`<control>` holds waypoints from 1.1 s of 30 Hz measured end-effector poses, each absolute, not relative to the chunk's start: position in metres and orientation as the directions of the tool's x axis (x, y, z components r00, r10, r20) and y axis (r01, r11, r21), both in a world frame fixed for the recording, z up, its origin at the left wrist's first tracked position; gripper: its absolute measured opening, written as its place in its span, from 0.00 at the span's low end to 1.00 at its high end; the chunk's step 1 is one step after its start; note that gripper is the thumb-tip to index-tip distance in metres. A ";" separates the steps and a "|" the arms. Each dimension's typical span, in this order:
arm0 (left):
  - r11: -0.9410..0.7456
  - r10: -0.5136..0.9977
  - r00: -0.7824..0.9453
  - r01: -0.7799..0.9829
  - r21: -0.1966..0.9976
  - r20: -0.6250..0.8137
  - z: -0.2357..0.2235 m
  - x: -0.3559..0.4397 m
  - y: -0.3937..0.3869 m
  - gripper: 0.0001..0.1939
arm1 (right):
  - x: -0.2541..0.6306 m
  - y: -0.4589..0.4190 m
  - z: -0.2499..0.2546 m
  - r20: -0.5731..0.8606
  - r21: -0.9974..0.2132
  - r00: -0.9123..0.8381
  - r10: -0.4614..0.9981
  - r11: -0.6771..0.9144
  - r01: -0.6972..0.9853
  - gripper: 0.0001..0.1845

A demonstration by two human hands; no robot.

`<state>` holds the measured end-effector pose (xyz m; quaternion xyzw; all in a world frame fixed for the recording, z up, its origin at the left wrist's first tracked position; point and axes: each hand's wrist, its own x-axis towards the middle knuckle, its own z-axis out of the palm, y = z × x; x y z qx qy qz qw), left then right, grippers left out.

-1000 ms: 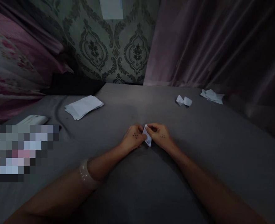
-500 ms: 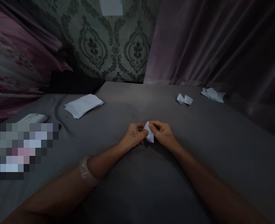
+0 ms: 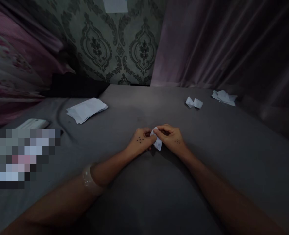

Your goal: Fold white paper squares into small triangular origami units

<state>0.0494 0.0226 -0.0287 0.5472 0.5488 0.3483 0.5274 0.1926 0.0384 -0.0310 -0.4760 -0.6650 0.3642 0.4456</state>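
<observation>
A small folded piece of white paper (image 3: 158, 144) is pinched between my two hands above the grey sheet (image 3: 144, 192). My left hand (image 3: 142, 141) grips its left side, the thumb lying across the front. On the upper right, my right hand (image 3: 170, 137) presses the paper with thumb and fingers near its top. The fingers behind the paper are partly hidden. Farther off to the right stands a folded white paper shape (image 3: 194, 103) with two peaked halves.
A stack of white paper sheets (image 3: 87, 110) lies at the left, with a white box-like object (image 3: 34, 124) nearer the left edge. Crumpled paper pieces (image 3: 224, 98) rest at the far right. Black cloth (image 3: 78, 85) lies by the patterned wall (image 3: 120, 49); curtains (image 3: 195, 42) hang at the sides.
My right thumb has shifted slightly left and up over the top of the folded paper. The paper's lower end tilts a little differently. Both hands keep their hold.
</observation>
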 end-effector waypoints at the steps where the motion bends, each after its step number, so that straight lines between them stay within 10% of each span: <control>1: 0.156 0.967 0.161 0.227 0.961 -0.195 -0.029 0.050 0.022 0.07 | 0.193 0.038 -0.030 0.266 -0.892 -0.157 0.951 0.305 0.334 0.10; 12: 0.165 0.962 0.192 0.156 0.974 -0.193 -0.025 0.052 0.022 0.04 | 0.195 0.033 -0.024 0.381 -0.774 -0.269 0.885 0.464 0.431 0.08; 24: -0.122 0.978 -0.156 0.104 0.987 0.137 -0.037 0.048 0.029 0.06 | 0.198 0.030 -0.021 -0.069 -0.997 -0.116 0.991 -0.074 -0.034 0.19; 33: -0.203 0.958 -0.202 0.022 0.979 0.203 -0.036 0.049 0.030 0.06 | 0.190 0.023 -0.017 -0.161 -0.987 -0.104 0.982 -0.156 0.047 0.10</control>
